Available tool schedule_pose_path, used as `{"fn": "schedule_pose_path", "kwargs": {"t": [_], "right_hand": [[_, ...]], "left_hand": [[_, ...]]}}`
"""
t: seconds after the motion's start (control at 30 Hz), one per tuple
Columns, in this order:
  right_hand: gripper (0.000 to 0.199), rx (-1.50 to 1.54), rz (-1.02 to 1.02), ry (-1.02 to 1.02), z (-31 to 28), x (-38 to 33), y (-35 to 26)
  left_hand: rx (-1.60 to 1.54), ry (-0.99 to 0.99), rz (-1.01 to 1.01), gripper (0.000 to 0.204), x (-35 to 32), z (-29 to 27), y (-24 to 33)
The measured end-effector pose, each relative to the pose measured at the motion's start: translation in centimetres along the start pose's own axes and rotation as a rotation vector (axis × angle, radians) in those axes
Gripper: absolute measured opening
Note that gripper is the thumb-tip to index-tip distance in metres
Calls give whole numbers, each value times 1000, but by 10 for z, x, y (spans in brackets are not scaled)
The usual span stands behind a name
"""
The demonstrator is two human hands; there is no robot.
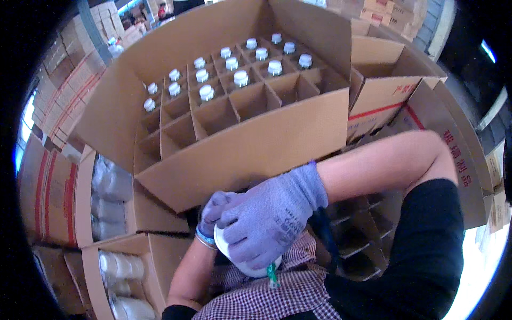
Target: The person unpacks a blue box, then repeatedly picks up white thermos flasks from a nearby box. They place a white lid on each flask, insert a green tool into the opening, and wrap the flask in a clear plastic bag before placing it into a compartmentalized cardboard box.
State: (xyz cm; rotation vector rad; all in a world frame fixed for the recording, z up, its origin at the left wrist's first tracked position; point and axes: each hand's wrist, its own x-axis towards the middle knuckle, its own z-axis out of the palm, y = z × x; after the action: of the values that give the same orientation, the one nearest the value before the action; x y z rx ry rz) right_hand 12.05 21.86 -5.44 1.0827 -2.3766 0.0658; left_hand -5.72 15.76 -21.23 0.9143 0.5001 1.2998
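Both my hands wear lilac-grey knit gloves and meet low in the middle, in front of the large carton. My right hand is closed over a white round object, mostly covered by the glove. Its kind I cannot make out; a knotted green strip shows at its lower edge. Beside the right fingers, my left hand is curled shut, and what it grips is hidden. Ahead, the open carton has cardboard dividers. Clear bottles with white caps fill its far cells; the cells nearest me hold no bottles.
At left, open cartons hold white wrapped containers and white jar-like containers. An open carton stands at right. A divider grid lies under my right arm. Stacked boxes rise at far left.
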Motion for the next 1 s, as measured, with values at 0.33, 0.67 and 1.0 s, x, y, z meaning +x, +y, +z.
{"fn": "schedule_pose_path", "kwargs": {"t": [0.33, 0.67, 1.0], "right_hand": [[43, -586, 1799, -406, -106, -195, 55], [32, -234, 1142, 369, 40, -137, -1], [39, 446, 783, 181, 35, -59, -66]], "left_hand": [[849, 141, 227, 19, -8, 5, 31], [1114, 550, 447, 15, -51, 18, 12], [924, 102, 226, 30, -41, -17, -31]]}}
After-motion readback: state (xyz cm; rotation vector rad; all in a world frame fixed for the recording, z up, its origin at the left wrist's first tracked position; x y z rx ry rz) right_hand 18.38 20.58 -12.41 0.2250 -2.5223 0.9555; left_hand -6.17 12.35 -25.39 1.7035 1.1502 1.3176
